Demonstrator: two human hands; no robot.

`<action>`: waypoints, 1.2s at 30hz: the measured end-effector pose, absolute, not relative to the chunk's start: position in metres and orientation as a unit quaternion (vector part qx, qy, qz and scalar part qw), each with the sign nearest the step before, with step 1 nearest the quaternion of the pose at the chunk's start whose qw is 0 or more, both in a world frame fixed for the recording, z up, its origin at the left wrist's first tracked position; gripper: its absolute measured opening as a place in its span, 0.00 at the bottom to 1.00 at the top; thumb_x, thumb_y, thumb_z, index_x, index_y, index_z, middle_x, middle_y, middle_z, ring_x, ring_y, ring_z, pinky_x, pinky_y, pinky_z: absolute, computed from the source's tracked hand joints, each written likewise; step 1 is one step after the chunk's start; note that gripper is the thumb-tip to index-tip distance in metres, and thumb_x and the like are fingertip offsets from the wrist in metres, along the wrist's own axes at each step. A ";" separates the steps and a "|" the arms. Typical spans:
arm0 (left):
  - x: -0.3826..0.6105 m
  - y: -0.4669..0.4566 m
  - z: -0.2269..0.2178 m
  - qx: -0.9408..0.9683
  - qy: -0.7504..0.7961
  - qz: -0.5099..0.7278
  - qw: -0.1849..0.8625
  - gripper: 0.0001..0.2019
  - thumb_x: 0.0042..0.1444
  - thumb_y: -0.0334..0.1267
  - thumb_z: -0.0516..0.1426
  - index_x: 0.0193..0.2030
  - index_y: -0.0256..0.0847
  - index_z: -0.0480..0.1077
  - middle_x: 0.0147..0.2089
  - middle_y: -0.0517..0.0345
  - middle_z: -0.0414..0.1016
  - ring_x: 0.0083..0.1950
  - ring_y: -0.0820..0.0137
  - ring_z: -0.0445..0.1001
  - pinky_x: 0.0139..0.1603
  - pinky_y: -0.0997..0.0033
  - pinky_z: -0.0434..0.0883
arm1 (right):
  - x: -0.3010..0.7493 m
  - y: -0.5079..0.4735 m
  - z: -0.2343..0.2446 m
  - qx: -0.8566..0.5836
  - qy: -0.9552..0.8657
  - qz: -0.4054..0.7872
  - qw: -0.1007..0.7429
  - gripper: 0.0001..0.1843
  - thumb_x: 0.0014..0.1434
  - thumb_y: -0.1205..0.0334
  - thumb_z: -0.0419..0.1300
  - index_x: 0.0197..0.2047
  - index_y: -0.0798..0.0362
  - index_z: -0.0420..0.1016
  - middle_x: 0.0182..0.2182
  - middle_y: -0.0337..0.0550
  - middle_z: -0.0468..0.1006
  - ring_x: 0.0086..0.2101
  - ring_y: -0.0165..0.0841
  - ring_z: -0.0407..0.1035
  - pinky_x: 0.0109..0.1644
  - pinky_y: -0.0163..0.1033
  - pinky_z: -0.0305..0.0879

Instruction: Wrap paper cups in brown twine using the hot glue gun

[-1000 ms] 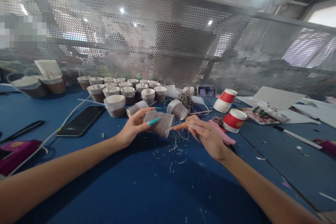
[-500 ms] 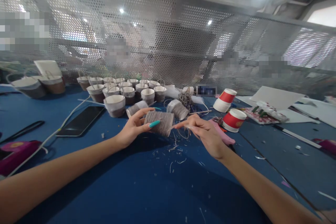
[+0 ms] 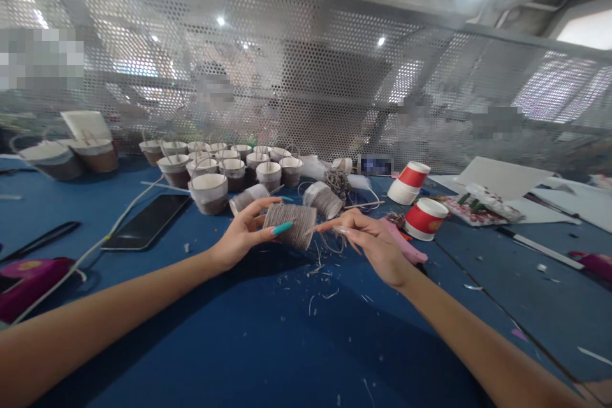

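Observation:
My left hand (image 3: 246, 233) is closed round a small cup wrapped in grey-brown twine (image 3: 295, 224), lying on its side just above the table. The thumb, with a long turquoise nail, presses on the wrapped side. My right hand (image 3: 370, 239) has its index finger stretched out, its tip touching the cup's right end, the thumb and other fingers apart. Below that finger hangs a thin loop of twine (image 3: 333, 247); whether the hand pinches it I cannot tell. Behind lie two more wrapped cups on their sides, a left one (image 3: 252, 196) and a right one (image 3: 322, 199).
Several wrapped cups with handles (image 3: 209, 194) stand back left, near a black phone (image 3: 147, 222) and white cable. Red-and-white paper cups (image 3: 427, 219) and a pink tool (image 3: 402, 241) are at right. Twine scraps litter the blue table (image 3: 268, 344). A perforated metal screen (image 3: 329, 70) rises behind.
The right index finger and thumb have shifted slightly at the cup's right end. The left hand keeps its hold, and the cup has barely moved.

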State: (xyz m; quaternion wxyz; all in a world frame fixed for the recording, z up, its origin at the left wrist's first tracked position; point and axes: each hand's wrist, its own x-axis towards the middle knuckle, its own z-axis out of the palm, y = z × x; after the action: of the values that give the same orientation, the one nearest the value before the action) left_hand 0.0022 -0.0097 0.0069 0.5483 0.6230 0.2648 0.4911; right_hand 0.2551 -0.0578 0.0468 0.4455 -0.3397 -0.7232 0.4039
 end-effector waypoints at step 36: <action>0.000 -0.008 0.002 0.648 0.218 0.504 0.527 0.25 0.43 0.31 0.68 0.49 0.43 0.67 0.54 0.51 0.70 0.52 0.60 0.72 0.51 0.55 0.72 | 0.258 -0.053 0.048 -0.321 -0.643 0.497 0.487 0.16 0.58 0.59 0.53 0.19 0.50 0.62 0.33 0.44 0.78 0.40 0.37 0.69 0.46 0.43 0.59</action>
State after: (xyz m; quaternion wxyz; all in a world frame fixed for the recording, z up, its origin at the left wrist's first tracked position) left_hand 0.0002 -0.0079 0.0022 0.5269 0.6485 0.2180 0.5043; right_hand 0.2577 -0.0527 0.0485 0.4869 -0.3214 -0.6427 0.4965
